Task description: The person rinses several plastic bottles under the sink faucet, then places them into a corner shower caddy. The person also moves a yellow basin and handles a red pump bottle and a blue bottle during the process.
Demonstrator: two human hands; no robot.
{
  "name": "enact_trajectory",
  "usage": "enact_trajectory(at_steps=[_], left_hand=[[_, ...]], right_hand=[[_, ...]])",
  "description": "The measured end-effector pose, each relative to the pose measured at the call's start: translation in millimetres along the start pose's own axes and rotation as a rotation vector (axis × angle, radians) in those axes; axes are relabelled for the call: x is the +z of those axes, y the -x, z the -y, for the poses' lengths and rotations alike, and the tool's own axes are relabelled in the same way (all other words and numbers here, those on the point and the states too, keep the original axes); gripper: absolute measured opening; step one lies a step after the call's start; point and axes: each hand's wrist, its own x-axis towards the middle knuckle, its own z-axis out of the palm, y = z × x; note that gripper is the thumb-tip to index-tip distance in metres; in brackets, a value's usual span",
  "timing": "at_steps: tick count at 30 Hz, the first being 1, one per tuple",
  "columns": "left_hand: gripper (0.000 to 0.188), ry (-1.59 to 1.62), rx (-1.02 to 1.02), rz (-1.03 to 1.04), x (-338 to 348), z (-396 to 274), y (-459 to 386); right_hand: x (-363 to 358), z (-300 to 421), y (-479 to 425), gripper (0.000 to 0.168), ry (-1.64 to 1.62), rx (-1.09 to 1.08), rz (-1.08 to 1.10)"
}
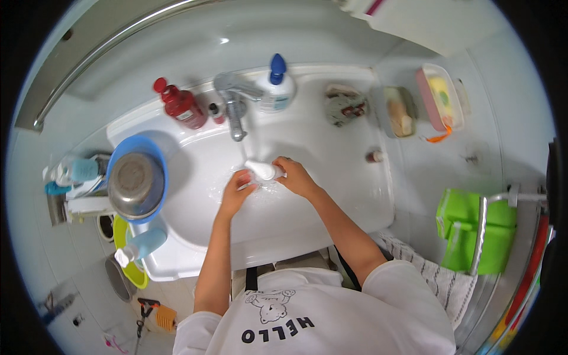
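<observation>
A white pump-head bottle (262,170) is held over the white washbasin (284,217), its pump top facing me. My right hand (296,177) grips it from the right side. My left hand (238,191) is at the bottle's left, thumb and fingers apart with nothing visible between them. Whether its fingertips touch the bottle is hard to tell. Water runs from the chrome faucet (237,120) above and splashes in the basin around the bottle and my left fingers. The bottle's lower part is hidden beneath its top.
A red pump bottle (184,106), a small dark-capped bottle (216,113) and a white bottle with a blue pump (276,91) line the back ledge. A metal bowl (135,184) sits in a blue basin (163,177) at left. Nearby lies a light-blue bottle (150,243). A crumpled cloth (345,105) rests back right.
</observation>
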Motion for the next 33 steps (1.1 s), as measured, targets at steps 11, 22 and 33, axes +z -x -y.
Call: enact_trajectory(at_steps=[11,22,33], left_hand=[[0.032,0.093,-0.306,-0.472,-59,-9,91],[0.03,0.471,-0.227,-0.96,-113,10,167],[0.088,-0.168,-0.002,-1.463,-133,6,176]], right_hand=[[-111,-24,82,0.038,-0.253,0.152,-0.799],[-142,-30,90,0.034,0.129,0.267,-1.033],[-57,-22,107,0.027,0.163,0.161,-1.034]])
